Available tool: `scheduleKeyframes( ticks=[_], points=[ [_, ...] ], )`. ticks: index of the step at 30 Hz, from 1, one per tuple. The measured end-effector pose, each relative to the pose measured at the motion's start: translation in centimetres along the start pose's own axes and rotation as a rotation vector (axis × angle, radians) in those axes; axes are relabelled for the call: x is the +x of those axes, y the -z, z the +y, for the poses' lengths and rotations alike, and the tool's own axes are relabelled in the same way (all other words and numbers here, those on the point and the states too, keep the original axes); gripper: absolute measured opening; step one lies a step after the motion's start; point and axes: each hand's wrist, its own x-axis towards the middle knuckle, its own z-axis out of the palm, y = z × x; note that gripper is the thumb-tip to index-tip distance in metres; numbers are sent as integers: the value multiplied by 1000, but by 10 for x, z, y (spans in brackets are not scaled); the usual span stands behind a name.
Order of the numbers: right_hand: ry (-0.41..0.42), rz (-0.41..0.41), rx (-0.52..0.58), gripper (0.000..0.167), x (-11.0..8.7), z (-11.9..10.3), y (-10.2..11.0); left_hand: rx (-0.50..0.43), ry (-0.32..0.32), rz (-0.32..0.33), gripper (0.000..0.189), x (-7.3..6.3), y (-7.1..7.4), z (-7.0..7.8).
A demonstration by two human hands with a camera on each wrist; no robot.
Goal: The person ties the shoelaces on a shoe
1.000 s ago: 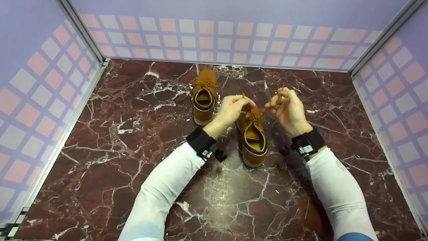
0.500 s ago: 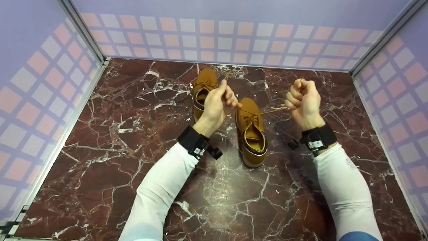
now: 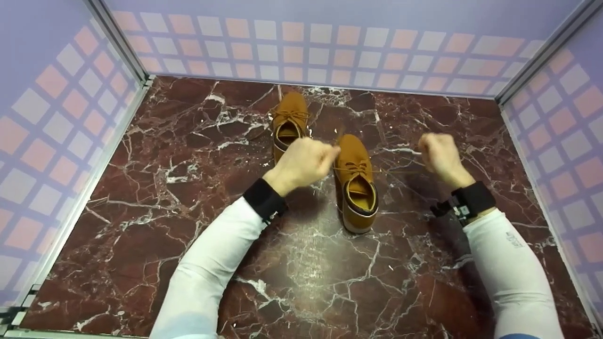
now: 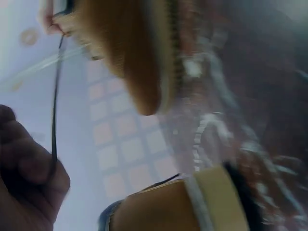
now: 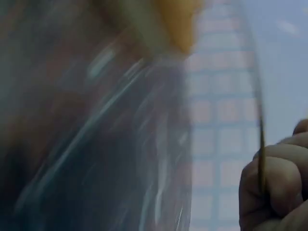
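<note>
A tan lace-up shoe [image 3: 349,147] stands between my hands, toe pointing away. My left hand [image 3: 305,161], back upward, is beside its left flank. In the left wrist view its curled fingers grip one end of a shoelace [image 4: 56,101], which runs taut up to the shoe. My right hand [image 3: 442,154] is a fist well to the right of the shoe. In the right wrist view a shoelace [image 5: 261,139] enters between its curled fingers. The lace between shoe and right hand is faint in the head view.
The matching tan shoe [image 3: 290,104], its laces tied in a bow, stands farther back on the left, its heel partly behind my left hand. Dark red marble-patterned flooring [image 3: 188,226] lies below. Checkered panels [image 3: 264,52] close off the back and both sides.
My hands have pulled apart, the right going farther right. From in front of the shoe's toe a second ago, my left hand has shifted left and rolled over. The earlier loose laces are now drawn out sideways.
</note>
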Motion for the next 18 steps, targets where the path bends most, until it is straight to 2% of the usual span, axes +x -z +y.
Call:
scheduleKeyframes(
  ticks=[1, 3, 5, 7, 11, 14, 15, 16, 18],
  points=[
    [7, -3, -123, 48, 0, 6, 1, 112, -26, -46, 58, -1, -2, -1],
    [16, -9, -279, 48, 0, 16, 2, 284, -53, -118, 57, -2, -7, -2],
    [5, -39, -311, 45, -1, 24, 1, 376, -46, -152, 57, -3, -12, -3],
    [3, -59, -290, 43, -3, 27, -2, 386, 4, -151, 57, -2, -15, -4],
    [3, -74, -270, 32, -8, 25, -6, 221, 170, -78, 51, 2, -20, -6],
    [60, -33, -411, 26, -13, 20, -9, 58, 267, 0, 26, 3, -22, -5],
    [88, -12, -470, 31, -15, 18, -11, 17, 292, 21, 29, 2, -22, -3],
    [123, 12, -533, 40, -16, 16, -12, -19, 313, 35, 40, 1, -19, 2],
    [205, 34, -640, 53, -20, 13, -17, -73, 317, 46, 58, 0, -17, 7]
  ],
)
